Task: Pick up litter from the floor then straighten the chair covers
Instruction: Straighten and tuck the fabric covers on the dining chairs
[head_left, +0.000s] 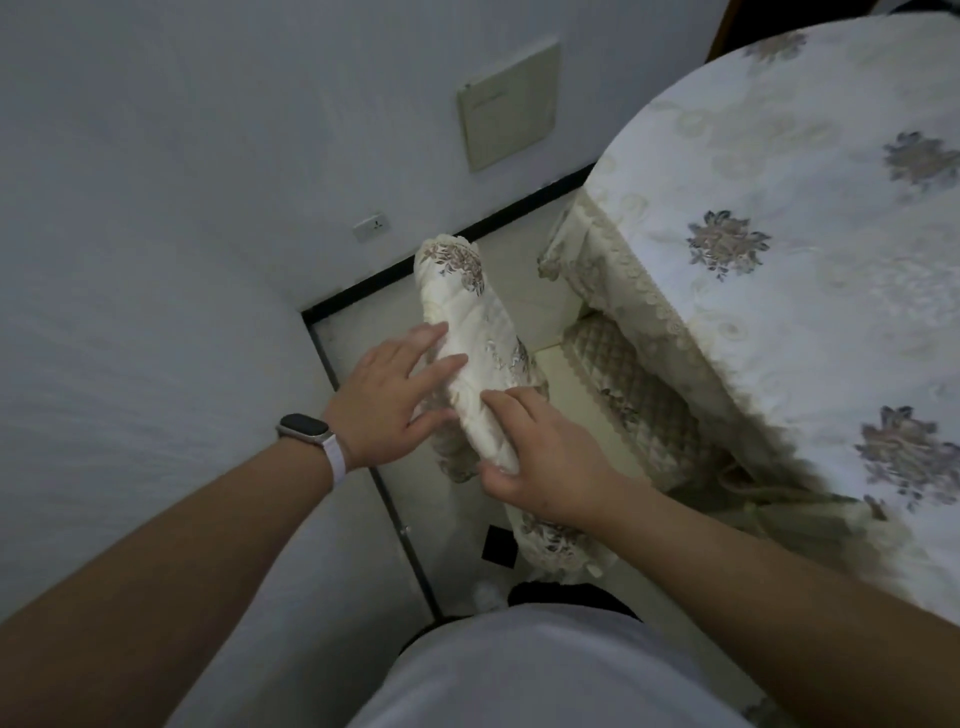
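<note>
The chair cover (467, 312) sits over the top of a chair back that stands on the floor (524, 270) by the wall, its quilted seat (634, 384) tucked under the lace-edged side of the counter (779, 322). The left hand (384, 400) lies flat on the far flank of the cover, fingers straight, likely to smooth the fabric and steady it. The right hand (545, 457) wraps the cover's near end, thumb below and fingers on top, probably to tug it square. I'd say the straightening is in hand; I can't make out any litter for certain.
</note>
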